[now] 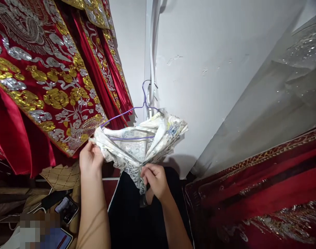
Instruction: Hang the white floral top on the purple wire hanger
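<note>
A pale floral garment (132,148) with a wide V-shaped neckline hangs on a thin purple hanger (127,112), whose hook is up by the white pipe on the wall. My left hand (92,155) pinches the garment's cloth at its left shoulder. Lower down, my right hand (155,178) has its fingers closed on the cloth at the bottom point of the neckline. The hanger's lower bar shows through the neck opening. Folds of cloth hide the garment's right shoulder and the hanger's right arm.
Red garments (56,79) with gold and silver embroidery hang at the left. A white wall and pipe (150,41) stand ahead. At the right are a sheer sparkling cloth (285,83) and a red embroidered one (277,186). A phone (67,209) and cables lie lower left.
</note>
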The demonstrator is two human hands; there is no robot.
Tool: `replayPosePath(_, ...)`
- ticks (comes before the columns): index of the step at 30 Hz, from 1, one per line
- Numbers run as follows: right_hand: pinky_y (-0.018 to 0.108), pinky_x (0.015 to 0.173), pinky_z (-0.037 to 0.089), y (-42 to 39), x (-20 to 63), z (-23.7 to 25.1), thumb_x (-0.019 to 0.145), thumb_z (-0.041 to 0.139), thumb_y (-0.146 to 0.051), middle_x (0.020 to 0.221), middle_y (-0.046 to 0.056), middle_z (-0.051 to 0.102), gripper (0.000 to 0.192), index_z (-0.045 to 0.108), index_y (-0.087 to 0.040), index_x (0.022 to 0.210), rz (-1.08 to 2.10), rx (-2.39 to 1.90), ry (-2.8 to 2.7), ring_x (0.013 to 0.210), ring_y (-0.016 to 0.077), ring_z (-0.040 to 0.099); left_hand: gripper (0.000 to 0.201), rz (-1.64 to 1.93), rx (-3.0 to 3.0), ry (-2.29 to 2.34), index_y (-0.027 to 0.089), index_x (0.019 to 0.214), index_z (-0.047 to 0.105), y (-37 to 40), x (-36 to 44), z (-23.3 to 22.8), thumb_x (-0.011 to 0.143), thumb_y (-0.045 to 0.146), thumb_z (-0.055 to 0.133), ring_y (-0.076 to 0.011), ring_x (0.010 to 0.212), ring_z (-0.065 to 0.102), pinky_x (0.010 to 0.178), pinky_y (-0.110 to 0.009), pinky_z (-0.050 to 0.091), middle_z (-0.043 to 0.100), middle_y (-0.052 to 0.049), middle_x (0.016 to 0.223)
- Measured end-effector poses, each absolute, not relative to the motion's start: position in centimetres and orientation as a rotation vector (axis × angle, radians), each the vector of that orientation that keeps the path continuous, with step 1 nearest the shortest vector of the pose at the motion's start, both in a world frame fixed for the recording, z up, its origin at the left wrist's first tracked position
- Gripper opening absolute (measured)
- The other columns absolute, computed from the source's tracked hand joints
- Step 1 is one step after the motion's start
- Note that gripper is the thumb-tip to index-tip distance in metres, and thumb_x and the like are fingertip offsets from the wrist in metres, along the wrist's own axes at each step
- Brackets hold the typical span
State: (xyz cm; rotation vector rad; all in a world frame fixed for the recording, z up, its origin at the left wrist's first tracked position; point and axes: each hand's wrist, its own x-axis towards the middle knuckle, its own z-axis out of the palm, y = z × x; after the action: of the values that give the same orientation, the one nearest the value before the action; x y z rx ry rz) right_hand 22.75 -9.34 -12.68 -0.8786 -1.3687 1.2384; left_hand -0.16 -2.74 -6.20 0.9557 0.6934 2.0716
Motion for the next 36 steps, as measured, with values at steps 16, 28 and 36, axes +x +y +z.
replayPosePath(16,0.026,0.051,0.031,-9.5,26.7,-15.1,0.090,0.052,-0.033,0.044,-0.002,0.045,0.037,0.055,-0.019,0.055,1.259,-1.254,-1.504,0.046,0.0114,0.041,0.024,1.604,0.793,0.589,0.017,0.084,0.064,-9.2,10.1,-10.9,0.085,0.038,0.074,-0.0113,0.076,0.057,0.078,-0.022,0.048,0.060,-0.001,0.084)
replayPosePath(28,0.037,0.072,0.054,-10.9,26.4,-13.9,0.084,0.032,-0.089,0.081,0.009,0.068,0.081,0.072,-0.022,0.104,1.409,-0.797,-1.309,0.082,0.0267,0.065,0.017,1.426,1.637,0.795,0.023,0.096,0.071,-12.2,12.4,-8.3,0.099,0.033,0.057,-0.0218,0.115,0.057,0.101,-0.031,0.043,0.060,-0.008,0.120)
replayPosePath(36,0.026,0.061,0.043,-13.1,30.2,-10.6,0.075,0.081,-0.033,0.072,0.000,0.059,0.025,0.063,-0.018,0.080,1.252,-0.975,-1.501,0.066,0.0143,0.052,0.066,1.049,1.793,0.672,0.023,0.137,0.055,-7.4,14.0,-10.9,0.103,0.063,0.016,-0.0255,0.120,0.058,0.106,-0.037,0.042,0.063,-0.010,0.129)
